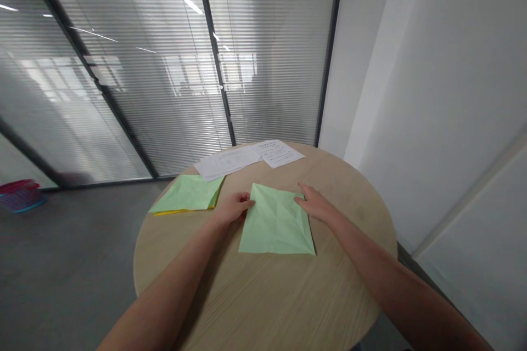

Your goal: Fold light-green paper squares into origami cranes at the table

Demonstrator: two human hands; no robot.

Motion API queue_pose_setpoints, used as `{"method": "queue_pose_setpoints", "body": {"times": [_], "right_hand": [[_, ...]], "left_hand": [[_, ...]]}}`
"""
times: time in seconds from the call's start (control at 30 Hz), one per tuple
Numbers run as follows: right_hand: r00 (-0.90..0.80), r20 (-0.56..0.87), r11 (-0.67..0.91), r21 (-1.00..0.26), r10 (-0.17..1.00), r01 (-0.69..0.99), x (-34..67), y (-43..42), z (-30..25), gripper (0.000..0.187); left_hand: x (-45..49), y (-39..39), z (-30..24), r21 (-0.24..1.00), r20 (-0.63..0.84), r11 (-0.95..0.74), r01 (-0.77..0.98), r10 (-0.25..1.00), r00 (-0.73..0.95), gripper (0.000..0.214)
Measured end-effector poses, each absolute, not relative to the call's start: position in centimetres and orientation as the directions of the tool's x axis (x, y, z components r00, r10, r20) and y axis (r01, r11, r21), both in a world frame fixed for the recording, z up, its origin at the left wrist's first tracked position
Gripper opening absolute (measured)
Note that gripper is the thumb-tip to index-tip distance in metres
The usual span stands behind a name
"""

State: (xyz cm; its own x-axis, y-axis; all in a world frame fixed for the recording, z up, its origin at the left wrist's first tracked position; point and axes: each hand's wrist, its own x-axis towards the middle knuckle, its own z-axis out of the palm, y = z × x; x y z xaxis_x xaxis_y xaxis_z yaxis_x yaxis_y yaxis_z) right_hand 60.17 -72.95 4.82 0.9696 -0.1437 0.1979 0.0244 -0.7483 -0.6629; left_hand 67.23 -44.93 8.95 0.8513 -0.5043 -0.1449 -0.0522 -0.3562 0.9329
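A creased light green paper square (275, 222) lies flat in the middle of a round wooden table (263, 290). My left hand (234, 207) rests at its upper left corner, fingers curled together and pinching the paper's edge. My right hand (313, 203) lies flat on the upper right corner with fingers stretched out, pressing the sheet down. Both forearms reach in from the bottom of the view.
A stack of green and yellow paper sheets (187, 195) sits to the left. White printed sheets (247, 160) lie at the table's far edge. Glass partitions with blinds stand behind, a white wall at right. A pink basket (18, 194) sits on the floor far left.
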Motion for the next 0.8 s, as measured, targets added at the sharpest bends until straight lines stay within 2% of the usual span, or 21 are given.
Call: {"method": "queue_pose_setpoints", "body": {"times": [0.17,0.23,0.3,0.4,0.5,0.57,0.63,0.8], "right_hand": [[0.946,0.191,-0.339,-0.936,-0.261,0.095,60.9,-72.9,4.5,0.073],[0.959,0.168,-0.161,-0.978,-0.227,0.133,60.8,-72.6,4.8,0.071],[0.978,0.152,-0.031,-0.988,-0.142,0.149,60.3,-72.2,5.3,0.060],[0.991,0.128,0.029,-0.991,-0.041,0.129,59.3,-71.6,6.0,0.044],[0.994,0.106,0.037,-0.994,0.016,0.105,58.7,-71.3,6.2,0.038],[0.994,0.107,0.037,-0.994,0.007,0.106,58.7,-71.2,6.2,0.036],[0.993,0.114,0.044,-0.992,-0.026,0.115,58.7,-71.2,6.2,0.034],[0.991,0.126,0.130,-0.983,-0.032,0.129,58.8,-71.1,6.3,0.037]], "left_hand": [[67.1,-44.7,9.8,0.979,-0.059,-0.200,-0.037,-0.452,0.890,0.033],[66.8,-44.7,10.4,0.988,-0.034,-0.152,-0.034,-0.425,0.904,0.033],[66.5,-44.7,10.9,0.992,-0.013,-0.124,-0.039,-0.394,0.919,0.032],[66.4,-44.8,11.2,0.995,0.017,-0.082,-0.049,-0.350,0.936,0.031],[66.4,-44.9,11.1,0.997,0.051,-0.035,-0.065,-0.322,0.945,0.033],[66.5,-44.9,11.0,0.997,0.064,-0.018,-0.074,-0.327,0.943,0.036],[66.5,-44.8,10.8,0.997,0.044,-0.035,-0.062,-0.383,0.923,0.040],[66.7,-44.7,10.1,0.982,-0.052,-0.186,-0.044,-0.483,0.874,0.044]]}}
